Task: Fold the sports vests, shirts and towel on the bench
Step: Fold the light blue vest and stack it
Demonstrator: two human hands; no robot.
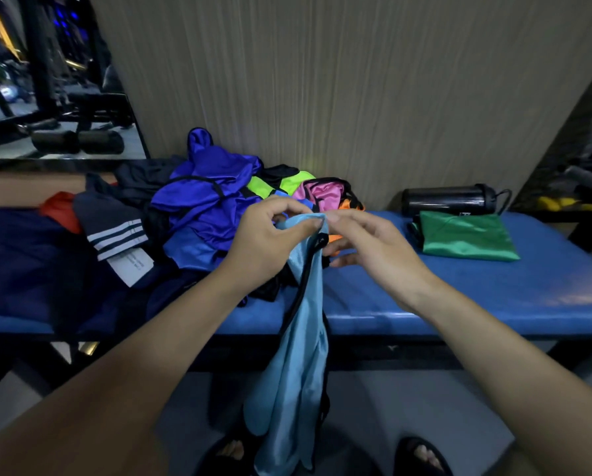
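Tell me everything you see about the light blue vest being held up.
The light blue vest looks like shiny satin-like fabric with black trim along its edges. It hangs bunched and unfolded in front of the bench, reaching toward the floor. The left hand pinches its top; the right hand touches there too.

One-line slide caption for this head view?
Left hand pinches a light blue vest hanging before the bench; right hand reaches in beside it.
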